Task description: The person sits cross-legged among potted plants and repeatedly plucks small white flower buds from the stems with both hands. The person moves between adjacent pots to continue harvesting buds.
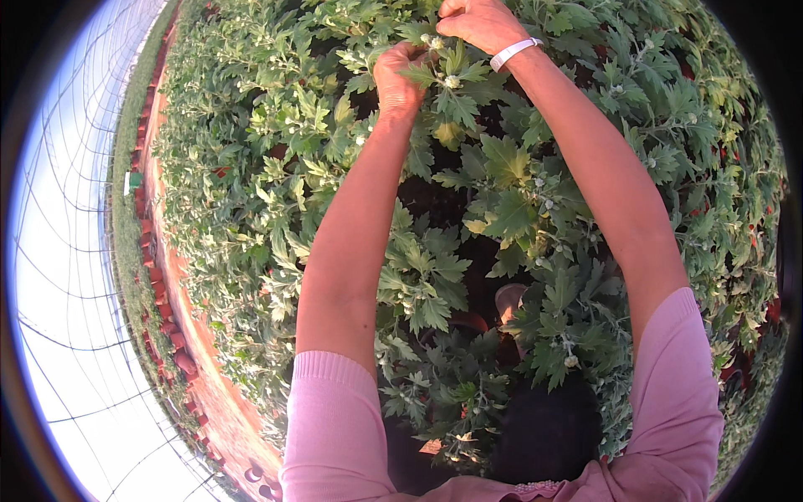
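Observation:
Both arms stretch over leafy chrysanthemum plants toward the top of the head view. My left hand (401, 76) is bent round a budded chrysanthemum stem, its fingers partly behind leaves. Pale flower buds (452, 81) and lobed green leaves (457, 105) stand just right of it. My right hand (480, 24) is up and to the right, fingers curled with the tips close together at the picture's top edge; whether anything is between them cannot be told. A white band (515, 54) circles the right wrist.
Dense chrysanthemum plants (508, 213) surround my body and legs. A shoe (509, 301) shows between them. At left runs a reddish dirt path (213, 383), with a row of red-brown pots (164, 310) and a greenhouse frame (75, 295) beyond.

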{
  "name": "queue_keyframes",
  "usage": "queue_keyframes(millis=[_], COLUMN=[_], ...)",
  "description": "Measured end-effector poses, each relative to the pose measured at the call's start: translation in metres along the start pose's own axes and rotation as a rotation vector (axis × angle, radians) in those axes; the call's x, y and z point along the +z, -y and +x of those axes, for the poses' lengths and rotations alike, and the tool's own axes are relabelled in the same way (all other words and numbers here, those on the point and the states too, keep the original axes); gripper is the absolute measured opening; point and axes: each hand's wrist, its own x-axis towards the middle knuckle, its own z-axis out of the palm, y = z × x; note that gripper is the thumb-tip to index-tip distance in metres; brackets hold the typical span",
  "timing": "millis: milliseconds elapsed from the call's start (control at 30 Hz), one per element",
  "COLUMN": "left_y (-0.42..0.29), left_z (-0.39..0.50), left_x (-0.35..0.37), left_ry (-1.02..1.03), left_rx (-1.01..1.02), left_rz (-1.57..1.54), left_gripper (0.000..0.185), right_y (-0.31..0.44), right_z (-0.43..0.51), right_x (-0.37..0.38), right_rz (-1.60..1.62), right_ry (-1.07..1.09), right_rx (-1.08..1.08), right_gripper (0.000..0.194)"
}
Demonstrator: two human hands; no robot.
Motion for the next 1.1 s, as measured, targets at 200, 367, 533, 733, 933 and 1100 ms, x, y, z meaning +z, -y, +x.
queue_keyframes(millis=[200, 367, 533, 733, 933, 1100], left_y=[-0.011, -0.013, -0.036, -0.071, -0.053, -0.032], left_z=[-0.005, -0.004, -0.018, -0.017, -0.011, -0.008], left_x=[0.006, 0.006, -0.011, -0.08, -0.103, -0.089], left_ry=[0.034, 0.103, -0.031, -0.103, -0.38, -0.334], left_rx=[-0.024, -0.022, 0.083, -0.112, -0.376, -0.514], left_rz=[0.145, -0.052, 0.474, -0.098, -0.266, -0.241], left_gripper=[0.013, 0.019, 0.028, 0.024, 0.019, 0.039], right_y=[0.035, 0.035, 0.022, 0.018, 0.03, 0.058], right_z=[-0.009, -0.011, -0.018, -0.009, 0.004, 0.028], right_x=[-0.033, -0.018, -0.019, -0.015, -0.016, -0.013], right_rz=[-0.271, -0.453, -0.502, -0.399, -0.043, 0.067], right_ry=[0.26, 0.111, 0.139, 0.165, -0.135, 0.008], right_rx=[-0.106, -0.223, -0.312, -0.18, -0.154, -0.102], right_gripper=[0.024, 0.022, 0.021, 0.02, 0.031, 0.038])
